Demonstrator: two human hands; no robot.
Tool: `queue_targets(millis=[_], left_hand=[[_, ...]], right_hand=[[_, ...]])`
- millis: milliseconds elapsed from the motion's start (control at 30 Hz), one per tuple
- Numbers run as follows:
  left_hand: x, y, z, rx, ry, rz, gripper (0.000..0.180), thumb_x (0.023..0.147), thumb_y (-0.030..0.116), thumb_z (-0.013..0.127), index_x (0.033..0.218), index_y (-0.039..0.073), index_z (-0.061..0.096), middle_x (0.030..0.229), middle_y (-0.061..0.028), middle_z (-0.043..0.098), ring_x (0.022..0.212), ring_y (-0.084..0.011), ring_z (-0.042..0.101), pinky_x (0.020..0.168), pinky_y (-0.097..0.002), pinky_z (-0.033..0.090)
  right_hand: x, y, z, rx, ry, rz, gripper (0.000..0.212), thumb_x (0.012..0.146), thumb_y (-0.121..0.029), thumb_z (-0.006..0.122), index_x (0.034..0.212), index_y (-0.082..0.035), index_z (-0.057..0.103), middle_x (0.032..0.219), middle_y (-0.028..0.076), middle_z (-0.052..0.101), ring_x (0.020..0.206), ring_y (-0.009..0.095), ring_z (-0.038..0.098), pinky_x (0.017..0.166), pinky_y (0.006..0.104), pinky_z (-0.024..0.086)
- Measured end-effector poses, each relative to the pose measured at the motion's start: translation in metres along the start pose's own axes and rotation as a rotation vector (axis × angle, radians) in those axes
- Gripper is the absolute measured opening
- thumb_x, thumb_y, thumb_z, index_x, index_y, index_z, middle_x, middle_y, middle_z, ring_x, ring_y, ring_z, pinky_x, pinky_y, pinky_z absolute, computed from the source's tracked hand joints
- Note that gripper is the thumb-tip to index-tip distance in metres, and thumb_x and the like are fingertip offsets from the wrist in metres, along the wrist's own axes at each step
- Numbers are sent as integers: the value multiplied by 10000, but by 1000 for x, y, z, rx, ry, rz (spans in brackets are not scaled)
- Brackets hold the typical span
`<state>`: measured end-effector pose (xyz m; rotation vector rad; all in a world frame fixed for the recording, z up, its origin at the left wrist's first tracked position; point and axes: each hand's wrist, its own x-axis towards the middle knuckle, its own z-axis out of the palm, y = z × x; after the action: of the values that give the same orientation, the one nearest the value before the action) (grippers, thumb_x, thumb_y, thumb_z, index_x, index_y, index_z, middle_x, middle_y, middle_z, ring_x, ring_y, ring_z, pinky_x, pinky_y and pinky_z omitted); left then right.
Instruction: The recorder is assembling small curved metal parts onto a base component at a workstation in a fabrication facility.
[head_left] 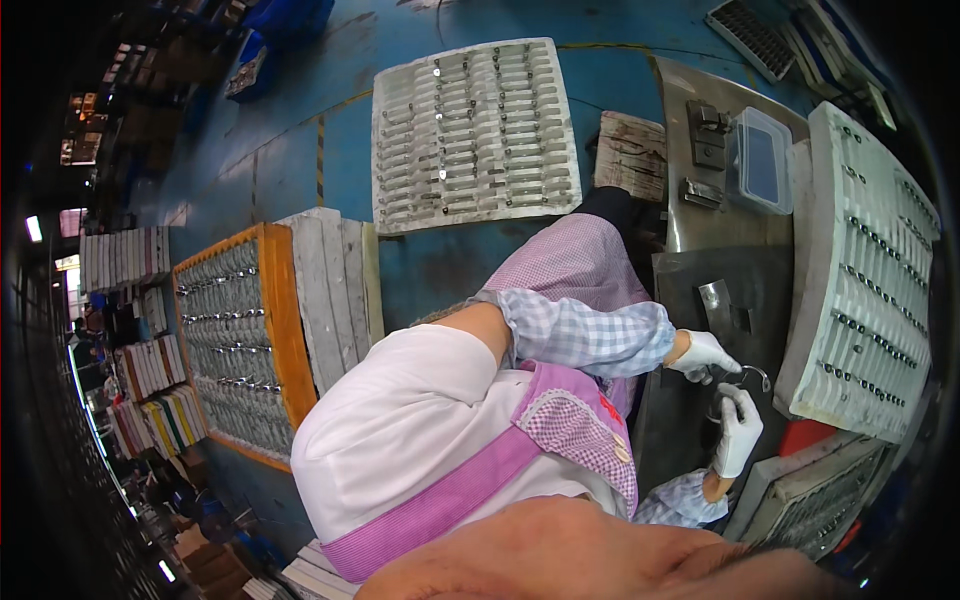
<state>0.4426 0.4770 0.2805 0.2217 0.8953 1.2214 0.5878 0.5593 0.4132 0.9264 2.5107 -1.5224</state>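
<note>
Here, the person is bending over a dark metal tabletop, with both gloved hands meeting over its middle. The left hand, in a white glove below a checked blue sleeve cover, is pinching one end of a small curved metal handle, fingers closed on it. The right hand, also in a white glove, is reaching up from below the handle, its fingertips touching the part's lower side; whether it is truly gripping or only steadying the piece, I cannot tell. The handle is being held just above the tabletop, not resting on it.

Just beyond the handle, a small upright metal block is standing on the tabletop. Farther beyond it, a clear plastic box is sitting on a shiny steel plate, beside two small metal fittings. To the right of the handle, a large white moulded tray is leaning, its slots carrying rows of similar metal parts. Below the handle and to the right, another tray of parts is lying at the tabletop's edge.

Well away from the handle, to its left, a second white tray full of handles is lying on the blue floor, and an orange-framed crate of more parts is standing beside whitish planks.
</note>
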Motion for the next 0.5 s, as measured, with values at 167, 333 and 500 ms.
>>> queue_targets(millis=[167, 333, 500], left_hand=[[-29, 12, 11, 29, 129, 212, 197, 906, 207, 704, 984, 27, 704, 717, -29, 674, 528, -79, 553, 457, -241, 399], [-95, 36, 15, 336, 203, 258, 206, 909, 224, 686, 1021, 53, 704, 730, -33, 697, 631, -92, 645, 549, -259, 500], [-109, 37, -6, 728, 270, 467, 277, 910, 296, 688, 1025, 46, 724, 782, -64, 731, 716, -170, 710, 699, -310, 558]], right_hand=[[10, 9, -1, 27, 277, 236, 367, 1010, -221, 601, 1297, 1, 651, 758, -5, 587, 616, 56, 464, 550, 234, 359], [67, 86, -3, -473, 582, 14, 362, 1015, -383, 540, 1219, -144, 719, 898, 172, 726, 716, 295, 675, 675, 399, 514], [115, 78, 8, -930, 489, 150, 368, 1012, -453, 486, 1214, -244, 711, 951, 170, 734, 859, 385, 698, 724, 475, 552]])
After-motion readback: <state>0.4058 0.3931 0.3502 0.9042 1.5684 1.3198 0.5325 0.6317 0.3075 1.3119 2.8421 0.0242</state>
